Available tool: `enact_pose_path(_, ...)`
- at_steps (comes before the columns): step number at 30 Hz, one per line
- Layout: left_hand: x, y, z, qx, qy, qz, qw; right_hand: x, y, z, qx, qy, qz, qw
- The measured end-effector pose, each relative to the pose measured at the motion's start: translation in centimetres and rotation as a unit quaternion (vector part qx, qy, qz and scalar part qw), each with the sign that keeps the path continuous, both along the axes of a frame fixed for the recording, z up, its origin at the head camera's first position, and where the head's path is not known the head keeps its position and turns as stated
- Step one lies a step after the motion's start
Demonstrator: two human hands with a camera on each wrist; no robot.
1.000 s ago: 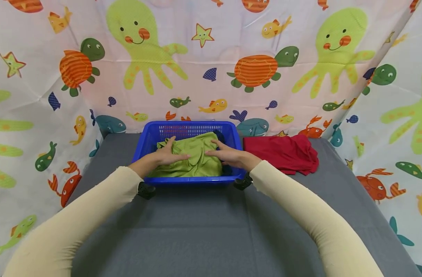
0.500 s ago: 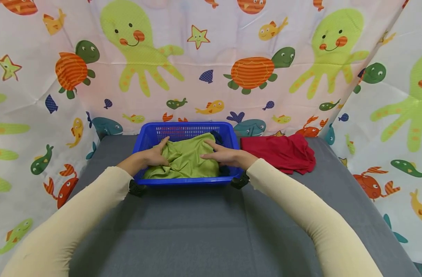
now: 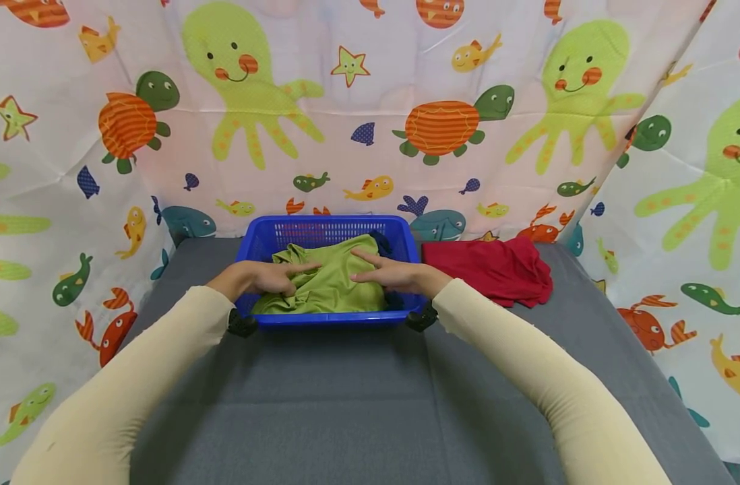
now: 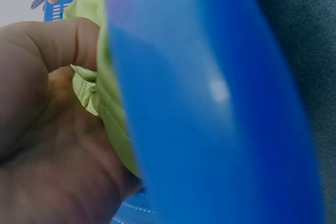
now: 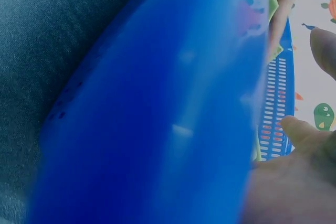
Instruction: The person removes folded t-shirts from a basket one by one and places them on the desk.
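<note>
A green cloth garment (image 3: pixel 340 269) lies crumpled in a blue plastic basket (image 3: pixel 327 316). My left hand (image 3: pixel 263 277) is at its left side, index finger stretched over the fabric. In the left wrist view, the thumb and curled fingers of that hand (image 4: pixel 58 124) grip a fold of the green garment (image 4: pixel 113 114) just inside the rim. Over the garment's right part, my right hand (image 3: pixel 400 275) has its thumb and fingers spread, holding nothing visible. Its lower fingers are partly hidden. The basket wall (image 5: pixel 157 103) covers much of the right wrist view.
Dark navy fabric (image 3: pixel 394 300) shows at the basket's right end. A red cloth (image 3: pixel 488 269) lies on the grey table (image 3: pixel 340 404), right of the basket. Curtains with sea animals (image 3: pixel 321 121) stand behind and at both sides.
My left hand moved left across the green garment, and its index finger now points right. The right hand stayed nearly in place. The garment's left part shifted and wrinkled.
</note>
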State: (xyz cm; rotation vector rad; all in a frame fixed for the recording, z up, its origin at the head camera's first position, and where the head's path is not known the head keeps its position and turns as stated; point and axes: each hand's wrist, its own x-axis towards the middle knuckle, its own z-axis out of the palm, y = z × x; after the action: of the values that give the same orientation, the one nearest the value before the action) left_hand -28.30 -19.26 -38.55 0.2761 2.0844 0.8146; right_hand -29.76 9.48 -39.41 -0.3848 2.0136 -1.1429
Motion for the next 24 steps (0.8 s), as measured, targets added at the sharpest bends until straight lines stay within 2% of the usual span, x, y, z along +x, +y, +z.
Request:
enact_pose_path(3, 0.04, 0.27, 0.06, -0.014, -0.001, 0.0, 0.9999, 0.04, 0.02, 0.01, -0.001, 0.0, 0.0, 1.0)
enact_pose_path(8, 0.24, 0.36, -0.07, -0.029, 0.022, 0.011, 0.9993, 0.02, 0.03, 0.05, -0.004, 0.0, 0.005, 1.0)
enact_pose_path(11, 0.33, 0.18, -0.19, -0.023, 0.038, 0.024, 0.9987, -0.16, 0.07, 0.03, -0.006, 0.001, 0.007, 1.0)
enact_pose_path(15, 0.33, -0.15, -0.22, -0.004, 0.043, 0.035, 0.9985, -0.35, 0.11, 0.07, -0.009, 0.001, 0.01, 0.9999)
enact_pose_path(21, 0.03, -0.23, -0.21, -0.014, 0.029, -0.004, 0.9995, -0.42, 0.22, 0.4, -0.001, -0.004, 0.009, 1.0)
enact_pose_path(24, -0.07, -0.12, -0.12, -0.026, 0.017, -0.003, 0.9995, -0.55, 0.3, 0.69, 0.01, -0.004, 0.015, 0.9998)
